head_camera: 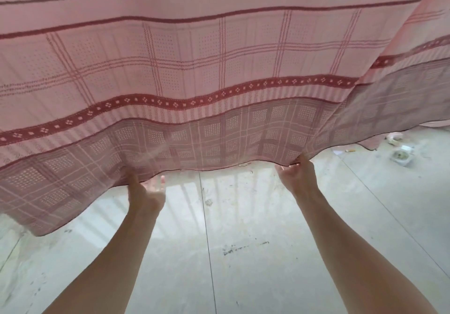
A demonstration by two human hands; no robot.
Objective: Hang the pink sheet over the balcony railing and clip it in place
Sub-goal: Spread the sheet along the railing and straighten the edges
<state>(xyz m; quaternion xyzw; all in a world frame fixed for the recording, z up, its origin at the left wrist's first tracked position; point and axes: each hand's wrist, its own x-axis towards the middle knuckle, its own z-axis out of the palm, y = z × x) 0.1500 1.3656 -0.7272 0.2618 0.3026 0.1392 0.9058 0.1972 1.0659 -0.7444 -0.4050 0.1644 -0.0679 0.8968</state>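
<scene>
Overhead, both hands, left [146, 192] and right [298, 171], pinch the thin woven pink sheet's [219, 70] wavy hem.

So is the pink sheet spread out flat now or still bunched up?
Spread out. The pink sheet fills the view, its bands running unbroken; the left hand and right hand hold its lower hem apart. The right side folds forward.

Home balcony: pale tiled floor [243, 277], railing shadows, hanging sheet [194, 58].
</scene>
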